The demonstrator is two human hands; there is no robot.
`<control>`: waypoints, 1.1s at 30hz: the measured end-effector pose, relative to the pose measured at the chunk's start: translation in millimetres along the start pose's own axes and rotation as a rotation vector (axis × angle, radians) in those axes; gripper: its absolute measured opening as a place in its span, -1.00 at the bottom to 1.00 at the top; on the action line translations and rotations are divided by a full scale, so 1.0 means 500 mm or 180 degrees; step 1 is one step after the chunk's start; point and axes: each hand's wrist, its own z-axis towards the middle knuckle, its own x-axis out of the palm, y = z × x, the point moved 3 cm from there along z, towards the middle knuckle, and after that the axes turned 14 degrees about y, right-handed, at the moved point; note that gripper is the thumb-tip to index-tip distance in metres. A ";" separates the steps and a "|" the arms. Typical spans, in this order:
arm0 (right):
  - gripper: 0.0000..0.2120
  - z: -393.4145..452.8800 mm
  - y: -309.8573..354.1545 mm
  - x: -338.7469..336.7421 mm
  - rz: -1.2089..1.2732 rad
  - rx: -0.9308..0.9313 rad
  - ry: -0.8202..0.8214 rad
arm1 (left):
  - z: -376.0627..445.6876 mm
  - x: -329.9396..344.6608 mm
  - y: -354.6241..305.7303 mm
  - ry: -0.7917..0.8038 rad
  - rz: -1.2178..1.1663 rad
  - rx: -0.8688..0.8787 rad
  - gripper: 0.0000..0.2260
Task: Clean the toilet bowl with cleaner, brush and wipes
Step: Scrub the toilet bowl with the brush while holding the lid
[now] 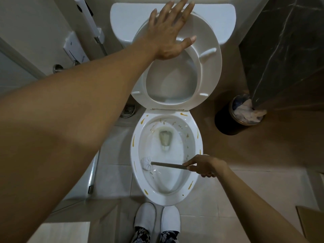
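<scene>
The white toilet bowl (199, 148) stands below me, its rim and inner wall dotted with yellow-brown smears. The raised seat (208, 50) leans back against the cistern (126, 20). My left hand (168, 32) lies flat with spread fingers on the top of the raised seat. My right hand (205, 166) grips the grey handle of the toilet brush (149, 163) at the bowl's right rim. The white brush head rests against the inner left wall of the bowl, above the water.
A dark waste bin (226, 123) holding crumpled paper stands on the floor to the right, beside a dark marble wall (280, 50). A bidet sprayer (87, 16) hangs on the left wall over a floor drain (128, 110). My white slippers (156, 218) stand before the bowl.
</scene>
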 end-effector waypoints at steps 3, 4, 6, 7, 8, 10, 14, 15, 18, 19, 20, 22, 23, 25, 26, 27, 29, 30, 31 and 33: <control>-0.68 -0.001 -0.035 0.014 -0.0047 0.0057 0.0061 | 0.001 0.000 0.002 -0.0004 -0.0017 0.0001 -0.31; -0.68 -0.005 -0.045 0.012 -0.0109 0.0172 0.0149 | 0.001 0.000 0.002 -0.0001 -0.0014 0.0001 -0.31; -0.73 -0.013 -0.056 -0.005 -0.0343 0.0424 0.0282 | 0.003 0.001 0.001 0.0005 0.0003 -0.0009 -0.30; -0.75 -0.013 -0.053 -0.014 -0.0514 0.0505 0.0277 | 0.003 0.002 0.001 0.0006 0.0007 -0.0011 -0.30; -0.76 -0.012 -0.044 -0.020 -0.0707 0.0521 0.0248 | 0.004 0.002 0.001 0.0005 0.0005 -0.0014 -0.30; -0.71 0.003 -0.011 -0.014 -0.0975 0.0379 0.0220 | 0.003 0.002 0.003 0.0007 -0.0004 -0.0011 -0.30; -0.67 0.033 0.022 0.003 -0.0899 0.0206 -0.0166 | 0.003 0.000 0.002 0.0013 -0.0002 0.0013 -0.30; -0.67 0.025 0.018 -0.001 -0.0768 0.0287 -0.0072 | 0.002 -0.001 0.003 0.0010 -0.0005 0.0022 -0.30; -0.66 -0.021 0.009 -0.023 -0.0836 0.0676 0.0389 | -0.001 0.000 0.005 -0.0027 -0.0004 0.0039 -0.31; -0.66 -0.024 0.009 -0.031 -0.0957 0.0754 0.0434 | -0.001 0.000 0.004 -0.0033 -0.0001 0.0037 -0.31; -0.66 -0.022 0.011 -0.036 -0.1012 0.0775 0.0424 | -0.002 -0.001 0.003 -0.0034 -0.0001 0.0030 -0.31; -0.66 0.005 0.016 -0.033 -0.0846 0.0627 0.0251 | -0.001 0.000 0.003 -0.0029 -0.0009 0.0022 -0.31; -0.66 0.019 0.019 -0.028 -0.0752 0.0530 0.0141 | 0.000 0.001 0.003 -0.0029 -0.0011 0.0020 -0.31; -0.68 0.031 0.020 -0.017 -0.0628 0.0412 0.0062 | 0.003 0.002 0.004 -0.0022 0.0004 0.0019 -0.31; -0.69 0.026 0.017 -0.016 -0.0589 0.0425 0.0104 | 0.003 0.002 0.005 -0.0018 0.0017 0.0019 -0.31; -0.68 0.012 0.013 -0.017 -0.0597 0.0501 0.0186 | 0.003 0.003 0.006 -0.0018 0.0022 0.0019 -0.31; -0.65 -0.018 0.002 -0.033 -0.0808 0.0758 0.0345 | 0.002 0.002 0.006 -0.0033 0.0014 0.0024 -0.31; -0.66 -0.029 -0.001 -0.043 -0.0907 0.0838 0.0381 | 0.001 0.001 0.005 -0.0032 0.0003 0.0031 -0.31; -0.67 -0.032 -0.001 -0.050 -0.0978 0.0860 0.0362 | 0.001 0.001 0.005 -0.0032 -0.0009 0.0035 -0.31; -0.68 -0.018 0.001 -0.052 -0.1070 0.0736 0.0106 | 0.002 0.001 0.005 -0.0037 -0.0010 0.0035 -0.31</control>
